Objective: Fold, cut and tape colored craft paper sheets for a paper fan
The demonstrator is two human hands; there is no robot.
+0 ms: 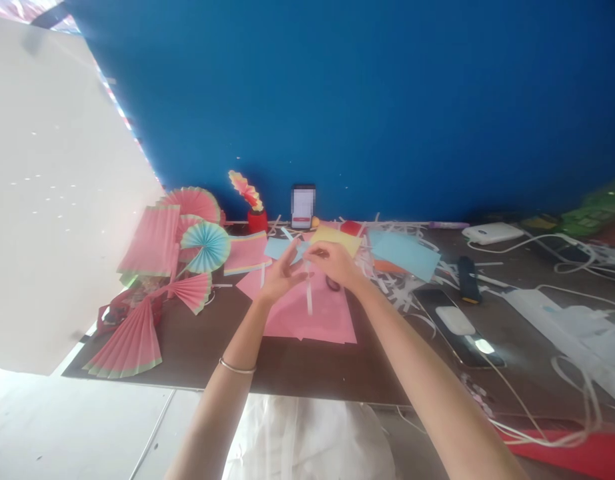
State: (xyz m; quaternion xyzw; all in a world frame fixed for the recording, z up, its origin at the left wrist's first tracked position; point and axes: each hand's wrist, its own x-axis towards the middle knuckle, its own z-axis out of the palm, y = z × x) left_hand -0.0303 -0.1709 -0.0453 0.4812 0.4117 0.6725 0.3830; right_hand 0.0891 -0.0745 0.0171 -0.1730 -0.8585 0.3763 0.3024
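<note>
At my far left, a pink fan (130,343) is near the front edge of the table (207,357), and a blue fan (206,247) is farther back. Next I see my left hand (280,279): its grip is wide, with the fingers raised and the thumb pointing to the right, and I find nothing inside it. Just to the right of this thumb is the white strip (309,297). Its long axis runs towards my body, over the pink paper (317,323). After it is my right hand (335,263), which I judge the nearer one: its grip is narrow, thumb and finger together, and it seems to pinch the far end of the strip. So from this grip the strip extends towards me; from the left grip it lies to the right. Further right, I notice a light blue sheet (407,253), apart from both hands.
</note>
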